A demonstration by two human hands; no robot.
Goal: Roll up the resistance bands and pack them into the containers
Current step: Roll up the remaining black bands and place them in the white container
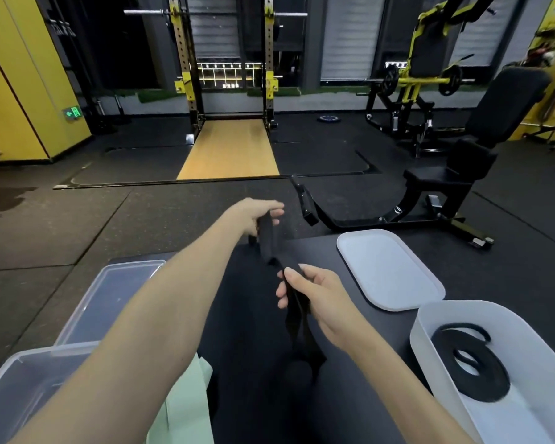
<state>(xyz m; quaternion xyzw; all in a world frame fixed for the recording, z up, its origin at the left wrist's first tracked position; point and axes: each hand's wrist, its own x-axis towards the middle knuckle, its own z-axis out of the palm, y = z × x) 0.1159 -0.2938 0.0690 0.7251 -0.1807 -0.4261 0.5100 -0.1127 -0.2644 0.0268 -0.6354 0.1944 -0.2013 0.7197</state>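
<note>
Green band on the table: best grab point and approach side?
Likely its far end: pinch the green band from above, on its right side. It lies flat on the table, that end is exposed, and the left forearm and clear container crowd its left. The left hand and right hand hold the black band.

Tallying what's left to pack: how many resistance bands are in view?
3. The held black band stretches between left hand and right hand; the coiled black band lies in the white container, right; the green band lies lower left. Others may be hidden.
</note>
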